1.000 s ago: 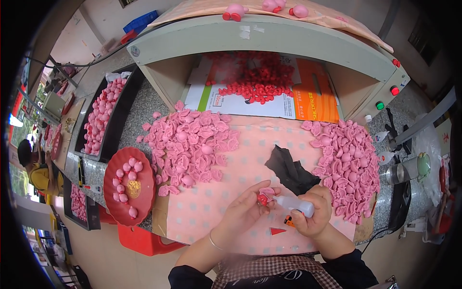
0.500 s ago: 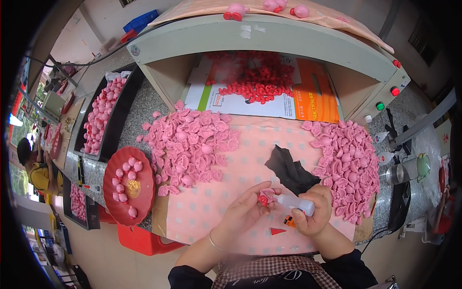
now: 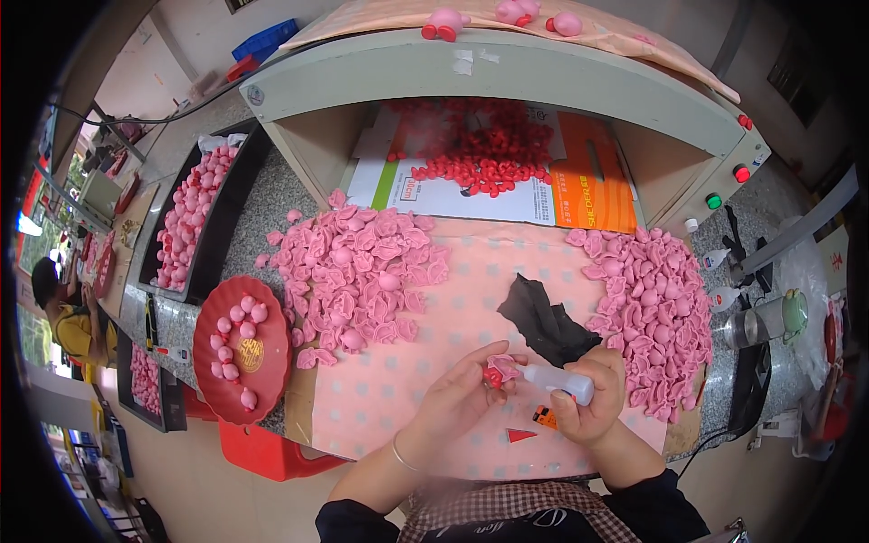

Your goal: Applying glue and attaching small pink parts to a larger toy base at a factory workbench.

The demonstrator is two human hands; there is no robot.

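Lower centre of frame: left hand (image 3: 457, 398) pinches a small pink piece (image 3: 497, 371) with a red bit between thumb and fingertips. Right hand (image 3: 593, 398) is wrapped closed around a white squeeze bottle (image 3: 558, 381), nozzle touching the piece. Best guess: hold the piece steady, squeeze lightly, keep the nozzle on the joint. Pink piles (image 3: 358, 271) sit upper left and right on the dotted cloth (image 3: 407, 398).

Small toy-assembly workshop. Bench under pink dotted cloth (image 3: 507, 271); heaps of identical pink parts (image 3: 362, 271) at 10 and 2 o'clock. Grey machine housing (image 3: 489, 68) with coloured buttons at 12. Black trays (image 3: 186, 217) of pink pieces at 9, another worker (image 3: 59, 308) beyond.
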